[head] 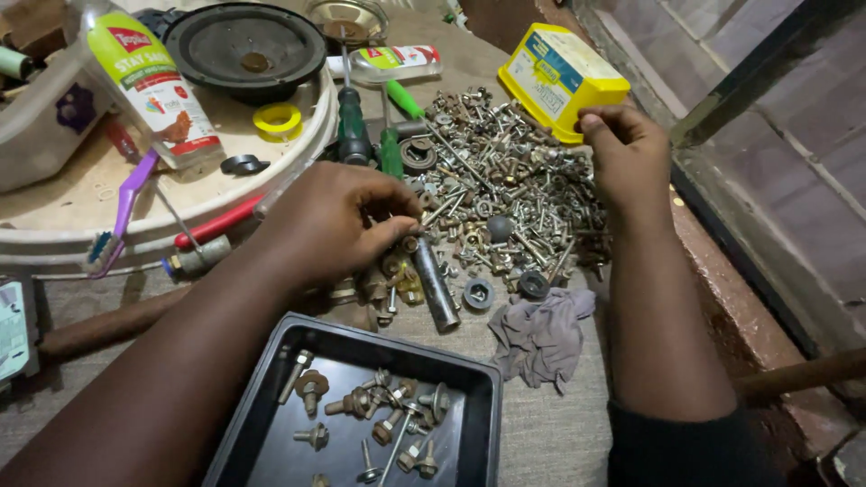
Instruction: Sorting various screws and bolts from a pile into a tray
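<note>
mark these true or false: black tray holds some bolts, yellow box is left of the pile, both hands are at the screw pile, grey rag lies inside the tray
1. The black tray holds some bolts. True.
2. The yellow box is left of the screw pile. False: it sits at the pile's upper right.
3. The left hand and right hand are both at the pile. True.
4. The grey rag lies inside the tray. False: it lies on the table beside it.

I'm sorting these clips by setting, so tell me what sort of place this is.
Probably an informal repair or hobby workbench. A big pile of mixed screws and bolts covers the cloth-covered surface, screwdrivers lie beside a loose speaker cone, and a black tray holds picked-out bolts. Both hands pick through the pile.
</note>
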